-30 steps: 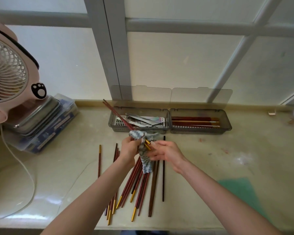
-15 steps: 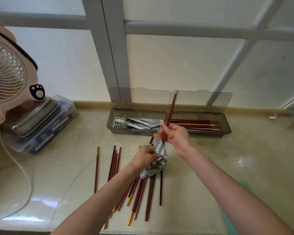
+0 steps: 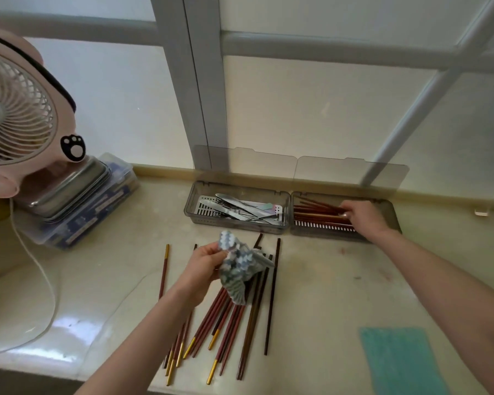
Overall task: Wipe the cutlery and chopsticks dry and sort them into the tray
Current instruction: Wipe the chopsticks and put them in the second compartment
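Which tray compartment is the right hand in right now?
The right compartment, the one filled with red-brown chopsticks; the right hand holds some of them there. The left compartment holds metal cutlery instead.

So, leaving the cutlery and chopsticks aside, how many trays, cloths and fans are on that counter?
Trays: 2 (cutlery tray, chopstick tray)
Cloths: 2 (checked cloth, teal cloth)
Fans: 1 (pink fan)
Total: 5

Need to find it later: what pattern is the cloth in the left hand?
Cloth: wavy blue, grey and white rows, best in the head view.
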`<state>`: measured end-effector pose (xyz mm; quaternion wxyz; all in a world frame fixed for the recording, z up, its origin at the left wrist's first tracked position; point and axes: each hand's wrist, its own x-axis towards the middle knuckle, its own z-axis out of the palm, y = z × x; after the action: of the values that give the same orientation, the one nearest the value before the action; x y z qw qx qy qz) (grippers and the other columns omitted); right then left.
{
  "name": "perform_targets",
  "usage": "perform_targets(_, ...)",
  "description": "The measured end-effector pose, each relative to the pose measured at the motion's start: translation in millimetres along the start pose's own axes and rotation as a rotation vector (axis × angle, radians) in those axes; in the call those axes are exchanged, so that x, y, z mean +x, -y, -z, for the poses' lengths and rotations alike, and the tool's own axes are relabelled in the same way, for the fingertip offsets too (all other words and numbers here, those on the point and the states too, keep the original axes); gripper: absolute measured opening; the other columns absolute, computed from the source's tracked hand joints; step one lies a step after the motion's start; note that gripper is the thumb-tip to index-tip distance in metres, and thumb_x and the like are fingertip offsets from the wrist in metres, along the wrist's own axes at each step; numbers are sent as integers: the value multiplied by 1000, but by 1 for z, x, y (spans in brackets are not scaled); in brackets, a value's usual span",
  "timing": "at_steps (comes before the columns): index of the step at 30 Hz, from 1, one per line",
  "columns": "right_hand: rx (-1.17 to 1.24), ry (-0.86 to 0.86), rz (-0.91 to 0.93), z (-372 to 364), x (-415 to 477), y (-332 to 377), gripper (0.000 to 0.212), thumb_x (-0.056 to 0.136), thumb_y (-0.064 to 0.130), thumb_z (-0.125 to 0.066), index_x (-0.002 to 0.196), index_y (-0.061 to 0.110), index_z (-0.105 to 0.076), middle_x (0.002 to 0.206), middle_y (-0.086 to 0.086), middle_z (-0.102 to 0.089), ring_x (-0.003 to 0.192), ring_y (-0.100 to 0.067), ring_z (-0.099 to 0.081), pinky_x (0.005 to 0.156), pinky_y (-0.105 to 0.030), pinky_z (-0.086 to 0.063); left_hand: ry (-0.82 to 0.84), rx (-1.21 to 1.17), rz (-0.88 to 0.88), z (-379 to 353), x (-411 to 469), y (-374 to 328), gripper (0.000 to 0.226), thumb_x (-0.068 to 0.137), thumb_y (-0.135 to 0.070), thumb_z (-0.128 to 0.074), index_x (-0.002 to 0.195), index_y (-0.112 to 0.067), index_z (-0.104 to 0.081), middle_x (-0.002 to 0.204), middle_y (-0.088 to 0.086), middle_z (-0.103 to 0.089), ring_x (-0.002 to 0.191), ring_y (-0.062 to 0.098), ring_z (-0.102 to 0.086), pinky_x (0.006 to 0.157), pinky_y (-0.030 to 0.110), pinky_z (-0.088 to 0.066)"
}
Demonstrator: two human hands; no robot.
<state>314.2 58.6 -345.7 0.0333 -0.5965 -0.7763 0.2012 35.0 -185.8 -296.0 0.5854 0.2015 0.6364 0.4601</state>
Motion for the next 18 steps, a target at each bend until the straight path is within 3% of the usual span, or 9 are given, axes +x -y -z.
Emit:
perform_targets(2,-156,-11,-1,-12,6,-13,33,88,6,-58,116,22,-60,110,-12,-64,99,-29,-58,79,-36,-50,-63,-70,-18,10,1,-4,24,93,3,-39,91,0,-62,81,13,-68,77,25,-64,69,33,-54)
perform_targets(4,-242,7,-45,-22,11,-21,44,86,10,-62,128,22,-55,118,-12,-60,108,-31,-55,87,-40,-50,-103,-146,-39,17,-1,-10,24,94,3,-36,90,2,-60,77,13,-69,70,21,-67,61,28,-58)
perform_targets(7,-128,54,-157,-32,9,-21,30,91,25,-59,120,20,-63,120,-11,-63,110,-31,-57,91,-38,-48,-144,-240,-105,27,-4,-17,25,94,3,-35,89,0,-59,67,5,-71,60,13,-68,52,22,-55)
perform_targets(9,-68,-124,-100,-36,2,-10,29,92,22,-58,119,13,-64,121,-12,-63,112,-31,-56,96,-39,-45,-176,-281,-156,35,-5,-20,25,94,2,-36,89,-3,-60,66,2,-72,59,11,-68,53,22,-55)
perform_targets(11,4,-395,123,-43,-15,13,26,89,9,-59,115,9,-64,115,-12,-64,106,-30,-57,95,-42,-45,-218,-323,-190,42,-4,-20,23,94,0,-38,89,-5,-60,67,0,-72,60,10,-68,55,22,-56)
perform_targets(13,101,-437,500,-60,-42,46,24,81,-4,-64,101,9,-68,97,-9,-66,90,-26,-61,81,-39,-50,-259,-368,-207,47,-2,-20,22,94,-1,-39,90,-6,-61,68,0,-72,61,10,-68,59,22,-56)
perform_targets(15,103,-232,832,-89,-73,76,26,74,-8,-69,92,12,-69,88,-5,-64,79,-22,-62,69,-35,-53,-281,-411,-212,51,0,-18,22,94,-1,-40,92,-6,-61,69,0,-72,62,10,-68,61,23,-56)
perform_targets(18,-77,62,1069,-132,-104,104,27,76,-1,-67,96,17,-68,94,-3,-62,85,-20,-59,69,-33,-53,-297,-429,-214,55,-1,-16,21,94,-2,-40,92,-6,-61,68,0,-72,61,10,-68,60,23,-55)
